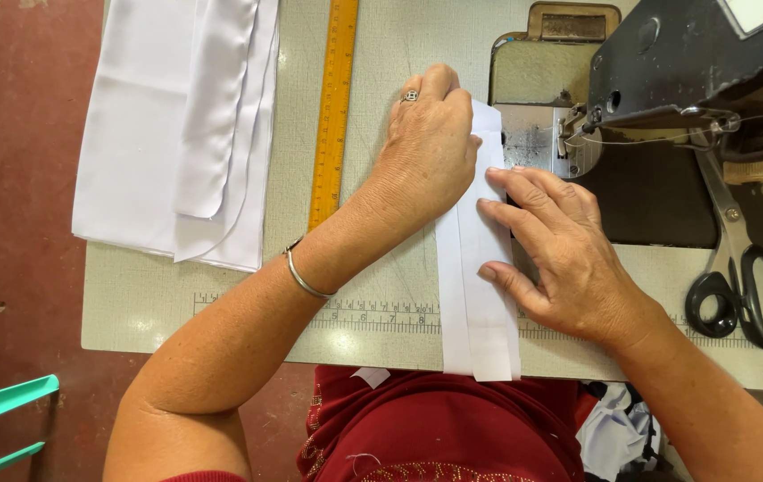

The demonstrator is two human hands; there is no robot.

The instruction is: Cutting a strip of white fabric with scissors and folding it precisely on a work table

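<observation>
A long white folded fabric strip [480, 312] lies on the sewing table [140, 303], running from the front edge toward the machine's needle area. My left hand [431, 147], with a ring and a bracelet, presses flat on the strip's far end. My right hand [560, 250] rests on the strip's right edge, fingers spread, pinning the fold. Neither hand grips anything.
A black sewing machine [694, 62] stands at the right, with black-handled scissors [738, 286] beside it. A yellow ruler [335, 107] lies left of my left hand. Stacked white fabric [176, 134] covers the table's left part. Teal bars [2, 402] show at lower left.
</observation>
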